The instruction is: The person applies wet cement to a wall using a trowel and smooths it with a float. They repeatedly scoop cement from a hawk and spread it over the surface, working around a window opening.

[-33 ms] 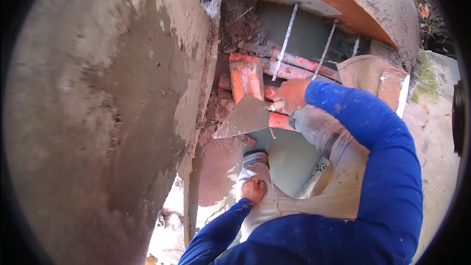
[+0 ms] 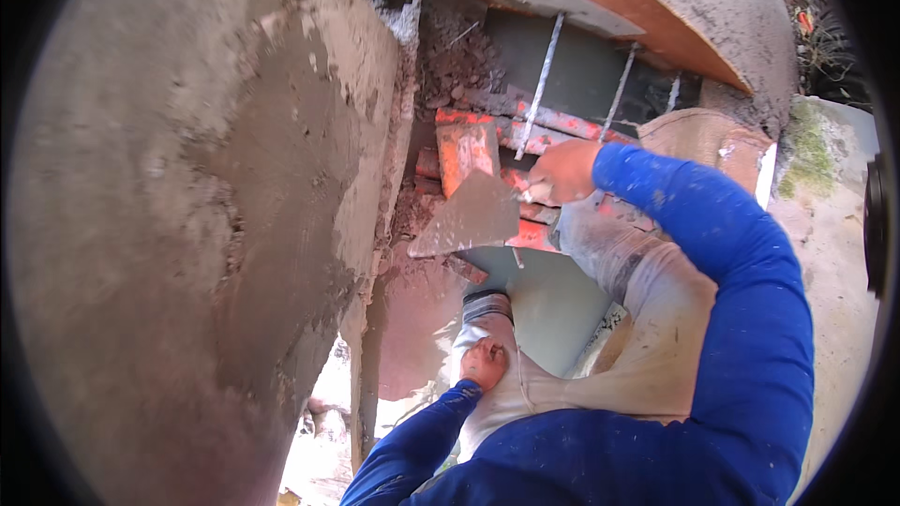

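A pointed trowel [image 2: 472,219] with a broad, mud-smeared blade is in my right hand [image 2: 564,171], its fingers closed round the handle. The blade points left, over red-and-grey smeared bars [image 2: 534,235] and close to an upright orange-red block [image 2: 466,152]. My left hand [image 2: 484,363] rests curled into a fist on my pale, dirty trouser leg [image 2: 495,329], with nothing visible in it.
A large wall with wet plaster [image 2: 291,178] fills the left. Ribbed steel rods [image 2: 540,86] slant over grey water [image 2: 509,42], below a curved brown board [image 2: 647,9]. More murky water [image 2: 553,309] lies between my legs. A brown sack-like cloth [image 2: 705,142] lies to the right.
The trowel and my right hand shift very slightly, and the view tilts a little. My left hand stays on my leg.
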The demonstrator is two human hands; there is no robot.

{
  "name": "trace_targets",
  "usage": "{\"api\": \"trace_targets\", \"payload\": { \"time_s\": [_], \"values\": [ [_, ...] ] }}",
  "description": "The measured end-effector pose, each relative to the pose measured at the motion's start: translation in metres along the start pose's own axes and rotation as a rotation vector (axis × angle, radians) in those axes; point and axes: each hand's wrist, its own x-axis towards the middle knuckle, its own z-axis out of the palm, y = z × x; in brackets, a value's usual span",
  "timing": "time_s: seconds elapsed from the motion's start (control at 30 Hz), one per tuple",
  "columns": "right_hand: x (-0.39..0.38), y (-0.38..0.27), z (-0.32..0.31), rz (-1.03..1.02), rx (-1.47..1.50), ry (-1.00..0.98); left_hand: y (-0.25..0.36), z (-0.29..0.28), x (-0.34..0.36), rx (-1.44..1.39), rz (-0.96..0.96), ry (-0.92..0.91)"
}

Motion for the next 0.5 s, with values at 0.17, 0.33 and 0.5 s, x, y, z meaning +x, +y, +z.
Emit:
{"api": "trace_targets", "payload": {
  "time_s": [0.17,0.33,0.5],
  "values": [
    [-0.133,0.016,-0.145,0.175,-0.112,0.140,0.025,-0.001,0.004,-0.033,-0.045,-0.093],
    [-0.182,0.027,-0.259,0.260,-0.193,0.323,0.042,-0.008,0.007,-0.029,-0.106,-0.063],
    [-0.145,0.013,-0.341,0.221,-0.283,0.463,0.041,-0.001,0.015,-0.059,-0.261,-0.086]
  ]
}}
